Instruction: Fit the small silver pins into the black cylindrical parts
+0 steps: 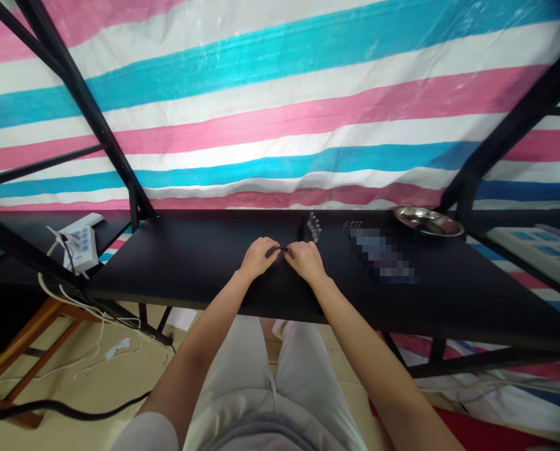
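Both of my hands rest together on the black table (205, 263). My left hand (257, 257) and my right hand (305, 260) are curled, fingertips meeting on a small dark slender object (278, 250) held between them. Just beyond my right hand stands a small rack of clear pointed pieces (313, 227) beside a dark upright strip. A short row of tiny dark parts (352, 223) lies further right.
A round metal dish (428, 220) sits at the table's back right. A blurred patch lies right of my hands. A white power strip (79, 242) with cables is at the left. Black frame bars rise on both sides before a striped tarp.
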`<state>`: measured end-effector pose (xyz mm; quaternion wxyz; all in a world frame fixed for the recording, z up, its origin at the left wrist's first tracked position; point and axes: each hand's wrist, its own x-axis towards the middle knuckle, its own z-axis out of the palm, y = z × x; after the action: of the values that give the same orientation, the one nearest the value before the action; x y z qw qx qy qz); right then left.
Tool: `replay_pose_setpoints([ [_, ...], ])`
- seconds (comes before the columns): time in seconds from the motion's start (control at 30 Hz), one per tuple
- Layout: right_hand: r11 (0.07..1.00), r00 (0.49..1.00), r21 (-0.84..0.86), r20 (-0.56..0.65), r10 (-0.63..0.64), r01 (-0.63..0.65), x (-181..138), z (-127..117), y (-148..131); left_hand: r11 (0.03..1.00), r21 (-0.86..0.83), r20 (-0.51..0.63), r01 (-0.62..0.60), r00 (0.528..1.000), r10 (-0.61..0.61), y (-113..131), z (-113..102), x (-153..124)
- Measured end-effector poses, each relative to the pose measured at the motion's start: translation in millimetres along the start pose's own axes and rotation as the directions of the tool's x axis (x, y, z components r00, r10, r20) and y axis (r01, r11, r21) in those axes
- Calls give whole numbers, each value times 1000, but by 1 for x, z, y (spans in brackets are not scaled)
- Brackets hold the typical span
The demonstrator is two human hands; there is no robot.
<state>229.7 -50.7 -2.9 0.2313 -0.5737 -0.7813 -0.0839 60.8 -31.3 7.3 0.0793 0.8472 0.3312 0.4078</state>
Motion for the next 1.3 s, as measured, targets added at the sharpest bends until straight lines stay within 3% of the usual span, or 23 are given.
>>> replay_pose_setpoints([
  [0.2, 992, 998, 119, -23, 50, -47, 1, -3, -3, 993, -98, 21, 69, 998, -67, 6, 0, 8],
  [0.43, 946, 981, 311, -135, 138, -90, 2, 2, -4, 867, -337, 45, 367, 926, -375, 7, 13, 11],
  [0.6, 943, 975, 325, -176, 135, -72, 2, 3, -5, 849, -358, 38, 390, 914, -404, 4, 18, 15],
  [0.77, 923, 994, 384, -96, 59, -18, 1, 3, -5, 836, -368, 21, 407, 903, -430, -9, 13, 21],
  [0.83, 915, 996, 401, -70, 62, -28, 1, 3, -4, 796, -380, -31, 470, 854, -519, -25, 6, 23],
  [0.9, 913, 994, 403, -59, 90, -58, 1, 4, -3, 714, -391, -103, 580, 744, -660, -43, -4, 25],
  [1.0, 913, 993, 399, -51, 107, -78, 2, 5, -2, 638, -258, -220, 726, 599, -770, -66, -22, 23],
  [1.07, 911, 992, 405, -58, 109, -77, 2, 5, -2, 579, -106, -261, 808, 540, -800, -73, -32, 19],
  [1.17, 908, 989, 413, -87, 120, -74, 2, 5, -2, 530, 80, -280, 844, 530, -801, -73, -38, 14],
  [1.3, 912, 966, 403, -202, 161, -68, 2, 1, 1, 540, 226, -252, 810, 585, -771, -70, -37, 11],
])
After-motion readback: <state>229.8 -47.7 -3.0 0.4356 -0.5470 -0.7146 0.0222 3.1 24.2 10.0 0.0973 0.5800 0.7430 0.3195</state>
